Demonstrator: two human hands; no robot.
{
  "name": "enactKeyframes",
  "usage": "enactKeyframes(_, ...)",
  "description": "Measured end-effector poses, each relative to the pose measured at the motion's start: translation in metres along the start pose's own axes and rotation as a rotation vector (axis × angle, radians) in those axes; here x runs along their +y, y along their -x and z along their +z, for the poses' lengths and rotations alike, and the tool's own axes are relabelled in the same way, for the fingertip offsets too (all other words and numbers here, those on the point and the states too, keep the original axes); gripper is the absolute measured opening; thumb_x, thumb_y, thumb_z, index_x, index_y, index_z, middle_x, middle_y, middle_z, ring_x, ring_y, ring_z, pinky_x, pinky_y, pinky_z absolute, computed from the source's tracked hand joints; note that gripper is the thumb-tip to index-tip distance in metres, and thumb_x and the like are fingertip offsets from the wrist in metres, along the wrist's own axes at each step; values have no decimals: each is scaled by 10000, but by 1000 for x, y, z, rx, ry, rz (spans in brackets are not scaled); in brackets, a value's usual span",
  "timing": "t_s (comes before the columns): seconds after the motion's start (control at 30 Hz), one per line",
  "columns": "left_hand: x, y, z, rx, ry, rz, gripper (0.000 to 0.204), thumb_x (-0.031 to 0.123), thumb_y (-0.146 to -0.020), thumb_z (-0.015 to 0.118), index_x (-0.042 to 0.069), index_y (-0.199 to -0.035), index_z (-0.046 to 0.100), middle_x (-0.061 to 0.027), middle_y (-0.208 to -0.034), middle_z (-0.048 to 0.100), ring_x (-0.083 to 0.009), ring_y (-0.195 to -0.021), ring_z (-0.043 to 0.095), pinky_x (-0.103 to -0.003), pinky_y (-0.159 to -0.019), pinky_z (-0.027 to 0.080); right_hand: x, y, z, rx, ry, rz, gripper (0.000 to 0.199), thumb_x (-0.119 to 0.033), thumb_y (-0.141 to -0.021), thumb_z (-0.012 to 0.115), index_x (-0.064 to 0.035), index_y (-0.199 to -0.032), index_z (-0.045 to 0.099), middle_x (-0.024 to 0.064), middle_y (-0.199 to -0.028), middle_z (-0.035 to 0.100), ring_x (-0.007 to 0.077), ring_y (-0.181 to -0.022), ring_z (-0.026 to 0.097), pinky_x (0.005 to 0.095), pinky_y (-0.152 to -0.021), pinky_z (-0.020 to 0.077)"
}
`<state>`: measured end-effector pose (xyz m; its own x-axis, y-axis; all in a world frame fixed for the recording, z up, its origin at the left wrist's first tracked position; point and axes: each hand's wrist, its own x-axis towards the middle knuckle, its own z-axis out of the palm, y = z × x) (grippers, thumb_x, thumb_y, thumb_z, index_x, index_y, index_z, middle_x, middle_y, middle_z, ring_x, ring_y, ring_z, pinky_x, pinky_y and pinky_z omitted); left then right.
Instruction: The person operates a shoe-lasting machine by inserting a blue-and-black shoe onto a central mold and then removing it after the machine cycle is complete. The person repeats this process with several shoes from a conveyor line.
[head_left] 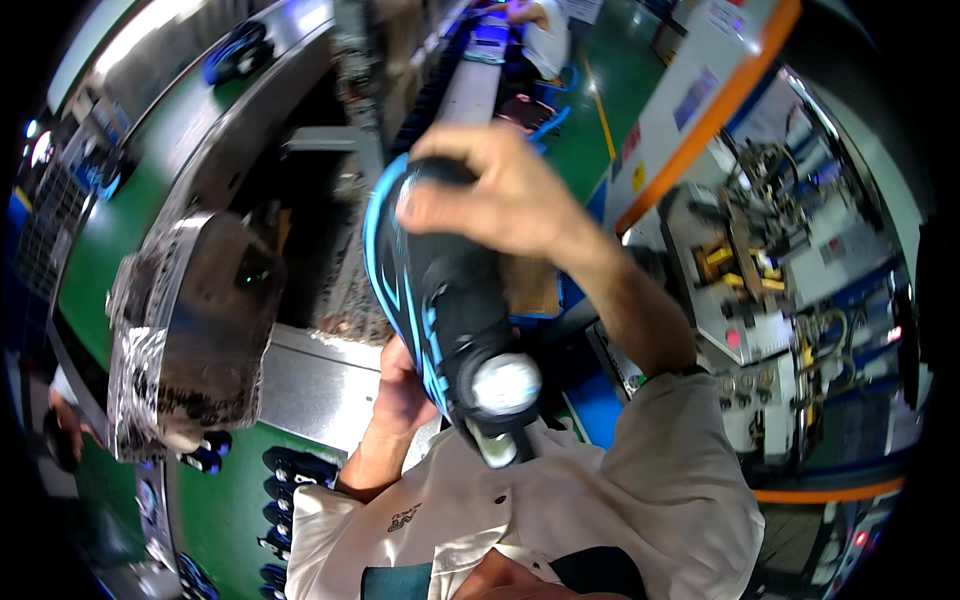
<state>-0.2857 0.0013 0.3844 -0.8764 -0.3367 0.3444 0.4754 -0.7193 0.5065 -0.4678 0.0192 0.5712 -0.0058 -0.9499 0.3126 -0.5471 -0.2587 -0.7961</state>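
Close in front of my chest is a black sneaker (455,270) with bright blue lines and a blue edge along its sole. Its toe points away from me, and a shiny pale round piece (505,385) sits at its ankle opening. Over the toe, my right hand (490,190) is closed on the shoe, slightly blurred. My left hand (402,385) grips the shoe from the left near its heel; some of its fingers are hidden behind the shoe.
To the left stands a foil-wrapped machine part (195,330) beside a green conveyor belt (135,210) carrying a shoe (238,55). Several dark shoes (285,490) line the lower left. An orange-framed machine (720,110) fills the right. Another person (545,40) sits far ahead.
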Motion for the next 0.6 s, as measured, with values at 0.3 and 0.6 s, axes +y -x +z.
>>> enactKeyframes(0.3,-122,-11,25,204,207,-164,738,535,-836,511,-50,-1269,389,-176,-1185,497,-302,-1034,549,-454,-908,455,-12,199,-9,267,-56,-1252,384,-342,-890,566,-50,-1140,558,128,-915,581,265,-830,558,388,-794,455)
enactKeyframes(0.6,-192,4,63,310,169,-202,644,458,-846,536,-42,-1240,438,-191,-1152,550,-319,-1002,578,-466,-910,461,-87,290,56,1013,-581,-855,330,-354,-946,429,-205,-1221,535,252,-1018,571,439,-968,581,559,-811,497)
